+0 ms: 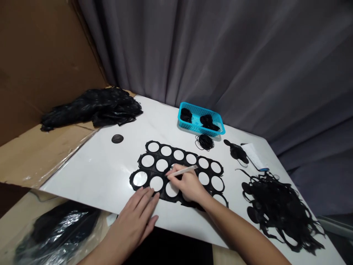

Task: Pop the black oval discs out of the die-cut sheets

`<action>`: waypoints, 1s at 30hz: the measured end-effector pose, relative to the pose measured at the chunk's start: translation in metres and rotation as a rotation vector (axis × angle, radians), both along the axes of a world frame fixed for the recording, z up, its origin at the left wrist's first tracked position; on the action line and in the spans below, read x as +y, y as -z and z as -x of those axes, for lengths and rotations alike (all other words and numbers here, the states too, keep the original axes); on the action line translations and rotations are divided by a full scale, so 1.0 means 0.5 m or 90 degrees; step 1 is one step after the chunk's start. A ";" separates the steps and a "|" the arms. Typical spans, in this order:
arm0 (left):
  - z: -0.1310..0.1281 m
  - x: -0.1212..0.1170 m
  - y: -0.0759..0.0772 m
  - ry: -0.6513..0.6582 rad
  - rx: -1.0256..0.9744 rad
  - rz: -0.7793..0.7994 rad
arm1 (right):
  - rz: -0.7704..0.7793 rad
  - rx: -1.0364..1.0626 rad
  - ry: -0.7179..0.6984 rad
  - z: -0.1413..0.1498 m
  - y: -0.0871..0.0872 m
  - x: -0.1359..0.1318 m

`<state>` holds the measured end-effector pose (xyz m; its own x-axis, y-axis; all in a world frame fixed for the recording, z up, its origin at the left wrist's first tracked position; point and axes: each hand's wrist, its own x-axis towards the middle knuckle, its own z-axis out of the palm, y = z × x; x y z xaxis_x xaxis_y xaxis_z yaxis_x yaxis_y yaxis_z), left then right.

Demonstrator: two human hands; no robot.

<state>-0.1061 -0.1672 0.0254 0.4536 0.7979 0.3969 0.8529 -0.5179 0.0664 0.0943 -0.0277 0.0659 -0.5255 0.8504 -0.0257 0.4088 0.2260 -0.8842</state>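
A black sheet with rows of round cut-outs (pixel 154 167) lies on the white table, the white surface showing through its holes. My right hand (pixel 190 184) is closed on a slim, pale pen-like tool (pixel 183 170). The tool's tip meets the sheet near its middle, partly hidden by my fingers, so its exact kind cannot be made out. My left hand (pixel 138 209) lies flat with outstretched fingers, fingertips resting on the sheet's near edge. That hand holds nothing.
Beyond the sheet stands a blue basket (pixel 198 129) with black pieces inside. Beside it is a black coil (pixel 205 142). Tangled black scraps (pixel 281 209) cover the right side. A black disc (pixel 117 138) and a black bundle (pixel 96 106) lie left. Grey curtains (pixel 209 55) hang behind.
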 end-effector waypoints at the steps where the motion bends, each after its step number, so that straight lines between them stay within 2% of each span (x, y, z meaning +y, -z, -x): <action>1: 0.007 -0.002 0.004 -0.012 0.007 -0.005 | 0.026 0.010 -0.021 0.011 0.002 -0.017; 3: 0.017 -0.005 0.010 -0.023 0.022 -0.003 | 0.061 0.028 -0.047 0.026 0.006 -0.043; 6: 0.022 -0.007 0.015 -0.022 0.033 0.009 | 0.050 0.032 -0.071 0.034 0.012 -0.060; 12: 0.017 -0.008 0.008 -0.009 0.024 -0.023 | 0.010 0.021 -0.086 0.038 0.019 -0.065; 17: 0.019 -0.012 0.012 -0.013 0.006 -0.012 | -0.030 0.020 -0.088 0.039 0.021 -0.063; 20: 0.020 -0.013 0.015 -0.016 -0.002 -0.001 | -0.134 0.013 -0.127 0.035 0.031 -0.081; 23: 0.019 -0.012 0.018 -0.021 -0.028 0.002 | -0.326 -0.038 -0.209 0.028 0.049 -0.098; 25: 0.017 -0.010 0.019 -0.021 -0.041 0.001 | -0.424 -0.086 -0.235 0.024 0.057 -0.084; 27: 0.014 -0.008 0.018 -0.023 -0.049 -0.003 | -0.444 -0.135 -0.183 0.020 0.057 -0.036; 30: 0.011 -0.007 0.013 -0.028 -0.057 -0.005 | -0.416 -0.180 0.033 0.015 0.041 0.068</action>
